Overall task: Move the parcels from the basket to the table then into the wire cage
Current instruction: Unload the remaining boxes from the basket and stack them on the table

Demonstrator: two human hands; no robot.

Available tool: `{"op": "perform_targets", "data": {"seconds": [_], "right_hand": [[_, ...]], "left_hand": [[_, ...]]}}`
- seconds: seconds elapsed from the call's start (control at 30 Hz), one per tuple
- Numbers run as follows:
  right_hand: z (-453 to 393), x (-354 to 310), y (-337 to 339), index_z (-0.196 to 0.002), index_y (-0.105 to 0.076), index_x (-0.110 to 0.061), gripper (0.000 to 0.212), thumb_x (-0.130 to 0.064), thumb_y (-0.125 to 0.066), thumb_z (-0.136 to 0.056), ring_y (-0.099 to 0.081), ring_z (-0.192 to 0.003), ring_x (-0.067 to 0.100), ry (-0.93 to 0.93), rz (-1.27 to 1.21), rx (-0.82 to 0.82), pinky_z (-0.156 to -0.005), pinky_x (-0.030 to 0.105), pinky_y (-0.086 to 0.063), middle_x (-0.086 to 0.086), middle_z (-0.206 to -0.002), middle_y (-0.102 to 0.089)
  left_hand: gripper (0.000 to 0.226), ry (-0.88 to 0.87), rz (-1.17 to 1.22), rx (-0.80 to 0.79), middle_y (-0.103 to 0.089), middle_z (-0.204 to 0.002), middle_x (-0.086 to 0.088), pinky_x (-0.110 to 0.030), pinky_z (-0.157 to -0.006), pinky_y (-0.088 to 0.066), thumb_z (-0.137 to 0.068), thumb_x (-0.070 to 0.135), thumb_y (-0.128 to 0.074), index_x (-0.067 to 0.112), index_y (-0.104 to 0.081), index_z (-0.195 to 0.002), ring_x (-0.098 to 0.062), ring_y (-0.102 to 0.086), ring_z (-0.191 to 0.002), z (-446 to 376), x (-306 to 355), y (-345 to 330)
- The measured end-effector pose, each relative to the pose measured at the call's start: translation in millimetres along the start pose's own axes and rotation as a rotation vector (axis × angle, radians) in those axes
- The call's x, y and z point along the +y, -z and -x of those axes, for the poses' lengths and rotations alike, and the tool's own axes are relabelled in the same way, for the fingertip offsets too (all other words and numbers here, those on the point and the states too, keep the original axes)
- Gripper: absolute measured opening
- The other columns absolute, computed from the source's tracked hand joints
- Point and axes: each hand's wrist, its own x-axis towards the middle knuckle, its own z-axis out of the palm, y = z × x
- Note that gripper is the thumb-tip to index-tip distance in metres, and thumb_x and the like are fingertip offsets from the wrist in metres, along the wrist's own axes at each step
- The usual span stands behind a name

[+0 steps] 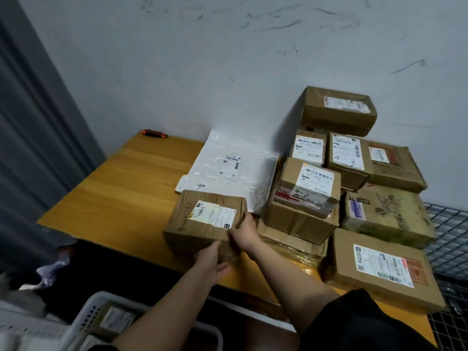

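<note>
Table (121, 178): wooden top, occupying the centre of the view, its 9 o'clock half bare save for an orange-and-black tool (155, 133) at the far edge, about 11 o'clock. Stack (354, 188): roughly nine cardboard parcels, piled in tiers from 1 to 4 o'clock of the table, several labelled by hand "4-2" and "4-3"; these are judged already moved from the basket. Cage (450, 239): wire mesh seen at 3 to 4 o'clock beyond the stack; no parcel can be seen inside it, so the second stage is judged not yet begun, though most of its interior is hidden. Mailer (228, 168): flat white plastic parcel, laid at 12 o'clock of the held box, tagged "5914". Basket (83, 317): white plastic, at 7 o'clock below the table edge; at least one labelled box (116, 319) is seen inside, so unloading is judged unfinished, with the remaining count not discernible. Box (206, 222): crumpled brown parcel, located at the near table edge, centre of view, touching or just above the top; which cannot be told. Right hand (244, 233): curled over the box's 3 o'clock corner, grasping it. Left hand (211, 260): placed under the box's near 6 o'clock side, fingers hidden beneath, apparently supporting it.
</note>
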Motion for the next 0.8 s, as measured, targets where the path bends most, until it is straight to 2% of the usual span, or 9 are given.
{"op": "perform_targets", "data": {"seconds": [0.1, 0.23, 0.33, 0.43, 0.5, 0.57, 0.63, 0.73, 0.8], "right_hand": [[-3, 10, -3, -0.148, -0.027, -0.016, 0.067, -0.013, -0.058, -0.089, -0.045, -0.13, 0.035, -0.029, 0.039, -0.043, -0.109, 0.044, -0.038, 0.015, -0.144, -0.041], [1, 20, -5, -0.147, -0.026, -0.014, 0.061, -0.012, -0.053, -0.092, -0.046, -0.128, 0.035, -0.075, 0.068, -0.028, -0.106, 0.04, -0.04, 0.017, -0.143, -0.042], [1, 23, -1, -0.136, -0.037, -0.008, 0.045, -0.015, -0.051, -0.095, -0.048, -0.125, 0.033, -0.161, 0.023, 0.022, -0.102, 0.037, -0.04, 0.016, -0.14, -0.044], [-1, 26, 1, -0.116, -0.045, -0.01, 0.028, -0.022, -0.055, -0.093, -0.056, -0.112, 0.029, -0.195, -0.018, 0.027, -0.097, 0.04, -0.046, 0.013, -0.124, -0.057], [-1, 26, 2, -0.112, -0.047, -0.011, 0.029, -0.027, -0.059, -0.091, -0.061, -0.105, 0.028, -0.199, -0.019, 0.002, -0.094, 0.043, -0.049, 0.011, -0.116, -0.061], [-1, 27, 2, -0.115, -0.048, -0.011, 0.037, -0.033, -0.062, -0.089, -0.062, -0.104, 0.027, -0.209, -0.002, -0.004, -0.094, 0.044, -0.05, 0.009, -0.115, -0.063], [0, 29, 3, -0.121, -0.049, -0.011, 0.046, -0.038, -0.063, -0.086, -0.062, -0.106, 0.027, -0.216, 0.013, -0.006, -0.094, 0.044, -0.05, 0.008, -0.117, -0.063], [1, 36, 2, -0.125, -0.051, -0.011, 0.055, -0.044, -0.063, -0.082, -0.062, -0.105, 0.028, -0.214, 0.02, 0.001, -0.094, 0.043, -0.05, 0.008, -0.117, -0.065], [3, 40, 1, -0.126, -0.052, -0.012, 0.057, -0.044, -0.063, -0.081, -0.063, -0.106, 0.027, -0.206, 0.004, 0.008, -0.094, 0.044, -0.051, 0.007, -0.118, -0.065]], "left_hand": [[0.049, -0.015, -0.067, -0.016, -0.059, -0.121, -0.02, -0.034, -0.051, -0.054, -0.091, 0.026, -0.062, 0.008, -0.044, -0.133, -0.034, -0.061, -0.097, -10, 3, -11], [0.05, -0.001, -0.11, -0.027, -0.055, -0.127, -0.023, -0.044, -0.077, -0.055, -0.095, 0.037, -0.055, 0.01, -0.044, -0.135, -0.039, -0.057, -0.109, -13, 4, -18], [0.049, 0.008, -0.127, -0.038, -0.058, -0.122, -0.023, -0.045, -0.081, -0.052, -0.096, 0.038, -0.051, 0.008, -0.045, -0.135, -0.038, -0.056, -0.112, -14, 2, -21], [0.049, 0.013, -0.185, -0.04, -0.057, -0.125, -0.02, -0.043, -0.08, -0.05, -0.096, 0.037, -0.051, 0.01, -0.044, -0.136, -0.035, -0.055, -0.111, -9, 1, -24], [0.058, -0.042, -0.217, 0.089, -0.05, -0.132, -0.018, -0.043, -0.085, -0.05, -0.093, 0.037, -0.056, 0.011, -0.036, -0.14, -0.034, -0.051, -0.114, -10, 3, -22], [0.071, -0.17, -0.201, 0.268, -0.039, -0.143, -0.017, -0.045, -0.101, -0.043, -0.091, 0.031, -0.061, 0.01, -0.022, -0.147, -0.034, -0.044, -0.126, -12, 10, -13], [0.079, -0.326, -0.24, 0.38, -0.024, -0.152, -0.016, -0.044, -0.106, -0.037, -0.092, 0.024, -0.06, 0.013, -0.009, -0.152, -0.035, -0.036, -0.134, -13, 24, 1], [0.081, -0.447, -0.465, 0.48, -0.008, -0.156, -0.013, -0.048, -0.104, -0.037, -0.093, 0.03, -0.057, 0.025, -0.004, -0.154, -0.038, -0.031, -0.135, -23, 52, 25], [0.077, -0.428, -0.538, 0.445, -0.01, -0.156, -0.011, -0.049, -0.103, -0.037, -0.094, 0.035, -0.055, 0.026, -0.008, -0.153, -0.038, -0.031, -0.135, -32, 64, 36]]}}
